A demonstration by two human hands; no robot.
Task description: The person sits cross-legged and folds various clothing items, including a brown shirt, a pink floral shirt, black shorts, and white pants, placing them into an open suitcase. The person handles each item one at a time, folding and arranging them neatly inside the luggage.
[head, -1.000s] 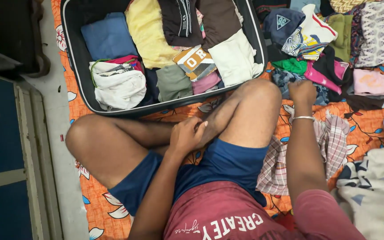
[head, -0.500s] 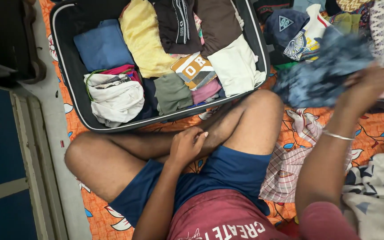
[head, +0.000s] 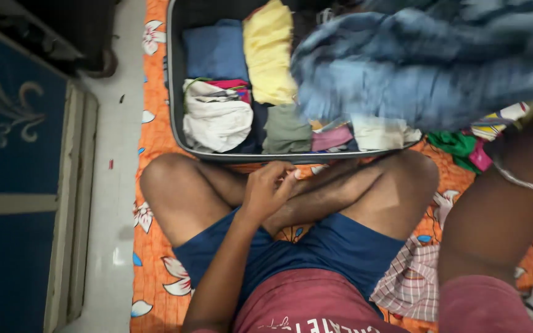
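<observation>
The right hand itself is lying out of view past the right edge, above the forearm and its thin metal bangle (head: 519, 180), so whether its fingers are closed cannot be told; a blue-grey denim garment (head: 427, 68) is hanging bunched above that wrist, close to the camera and blurred. The garment is spreading across the upper right of the view, its long axis running roughly left to right, and it is covering the right half of the open suitcase (head: 177, 132). The left hand (head: 268, 190) is resting loosely curled on the crossed shins, gripping nothing.

The person is sitting cross-legged on an orange floral sheet (head: 149, 246) spread over the floor. The suitcase is lying just beyond the knees, its near rim almost touching them. Inside, a folded blue cloth (head: 216, 52), a yellow cloth (head: 269, 52), a white bundle (head: 217, 120) and a grey-green cloth (head: 285, 129) are packed side by side. A checked cloth (head: 411, 280) is lying beside the right thigh. To the left, a strip of pale tiled floor (head: 115, 185) is running between the sheet and a dark blue panel (head: 7, 185), leaving open room there.
</observation>
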